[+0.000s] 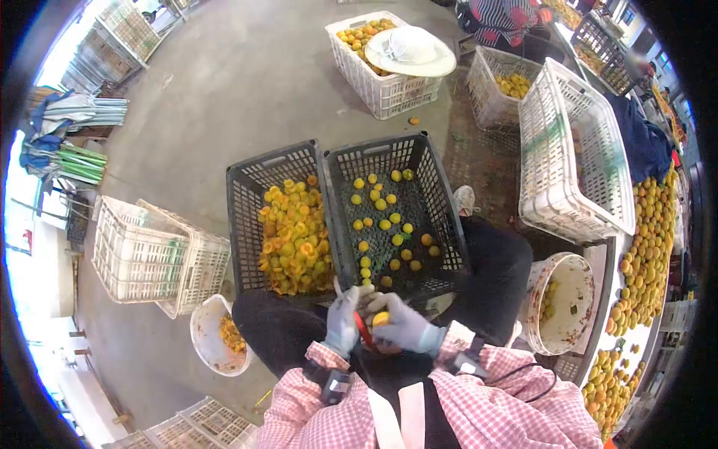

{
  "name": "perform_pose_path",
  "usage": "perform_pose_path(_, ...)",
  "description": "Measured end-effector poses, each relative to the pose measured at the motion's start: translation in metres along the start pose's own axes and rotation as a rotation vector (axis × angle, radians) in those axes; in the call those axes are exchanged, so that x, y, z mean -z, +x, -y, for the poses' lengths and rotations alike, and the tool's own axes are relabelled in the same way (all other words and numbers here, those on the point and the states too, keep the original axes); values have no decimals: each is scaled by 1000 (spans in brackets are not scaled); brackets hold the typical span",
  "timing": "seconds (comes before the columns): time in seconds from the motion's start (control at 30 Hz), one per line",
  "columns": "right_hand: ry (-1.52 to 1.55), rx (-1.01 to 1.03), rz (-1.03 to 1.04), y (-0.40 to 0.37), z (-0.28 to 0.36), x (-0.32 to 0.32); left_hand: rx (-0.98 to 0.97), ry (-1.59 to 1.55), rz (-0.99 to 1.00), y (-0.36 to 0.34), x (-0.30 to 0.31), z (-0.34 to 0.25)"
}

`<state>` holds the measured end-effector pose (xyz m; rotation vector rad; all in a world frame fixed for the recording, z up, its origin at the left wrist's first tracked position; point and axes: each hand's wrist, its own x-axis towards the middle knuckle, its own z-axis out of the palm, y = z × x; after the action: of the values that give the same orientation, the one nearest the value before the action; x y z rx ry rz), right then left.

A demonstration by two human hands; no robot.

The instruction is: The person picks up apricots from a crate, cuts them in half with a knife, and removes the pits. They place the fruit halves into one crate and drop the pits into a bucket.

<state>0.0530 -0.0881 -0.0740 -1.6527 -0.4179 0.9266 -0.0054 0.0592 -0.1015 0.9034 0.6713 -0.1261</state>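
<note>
My left hand [342,323], in a grey glove, is closed around a slim red-handled tool [363,330]; its working end is not clear. Close beside it, my gloved right hand [409,326] grips a yellow-orange apricot [381,318]. Both hands are above my lap, at the near edge of two black crates. A heap of cut apricots [295,236] fills much of the left black crate [273,160]. In the right black crate [441,213], several whole apricots [384,224] lie scattered over the bottom.
White buckets stand at left [200,329] and right [532,314], both with fruit pieces inside. Stacked white crates [142,251] are on the left. A large white crate [542,150] rests beside a fruit-covered table [632,299]. A hat [411,49] tops another crate; a person [505,19] sits behind.
</note>
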Motion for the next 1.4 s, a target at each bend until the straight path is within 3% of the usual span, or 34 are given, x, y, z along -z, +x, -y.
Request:
perform_pose_path(0.03, 415, -217, 14, -11, 7, 8, 87, -134, -109, -7, -3, -9)
perform_pose_path(0.1, 452, -373, -65, -22, 27, 32, 91, -172, -69, -9, 12, -11)
perform_pose_path(0.17, 639, -336, 46, -29, -6, 47, 3, -61, 66, -18, 7, -22)
perform_pose_path(0.23, 636, -374, 95, -44, -11, 40, 15, -16, 88, -31, -14, -38)
perform_pose_path(0.3, 504, -473, 343, -57, 9, 27, 34, 350, 178, -41, -29, -41)
perform_pose_path(0.37, 389, -419, 434, -53, -3, 16, 26, 350, 226, -45, -35, -31)
perform_pose_path(0.43, 236, -229, 533, -52, -1, 12, -8, 402, 281, -50, -44, -29)
perform_pose_path(0.5, 181, -229, 526, -56, 15, 13, -46, 432, 325, -52, -48, -34)
perform_pose_path(0.6, 177, -242, 535, -57, 15, 11, -233, 287, 490, -51, -55, -38)
perform_pose_path(0.63, 184, -226, 507, -57, 11, 10, -236, 289, 476, -53, -59, -42)
perform_pose_path(0.7, 192, -210, 489, -59, 9, 11, -184, -29, 570, -58, -67, -51)
perform_pose_path(0.77, 316, -239, 393, -64, 18, 18, -206, -114, 549, -61, -73, -47)
perform_pose_path(0.83, 240, -207, 379, -65, 25, 21, -343, -110, 273, -66, -88, -41)
perform_pose_path(0.9, -17, 62, 93, -65, 22, 18, -336, -63, 206, -63, -90, -39)
perform_pose_path(0.93, -14, 59, 93, -66, 22, 19, -334, -37, 246, -60, -84, -40)
perform_pose_path(1.07, 617, -72, 209, -74, 30, 31, -336, -197, 347, -52, -71, -53)
perform_pose_path(1.13, 643, -73, 254, -78, 23, 40, -339, -318, 390, -55, -73, -62)
perform_pose_path(1.3, 613, -138, 372, -82, 11, 30, -447, -259, 496, -62, -80, -67)
perform_pose_path(1.4, 594, -77, 410, -82, 7, 21, -496, -225, 503, -68, -83, -64)
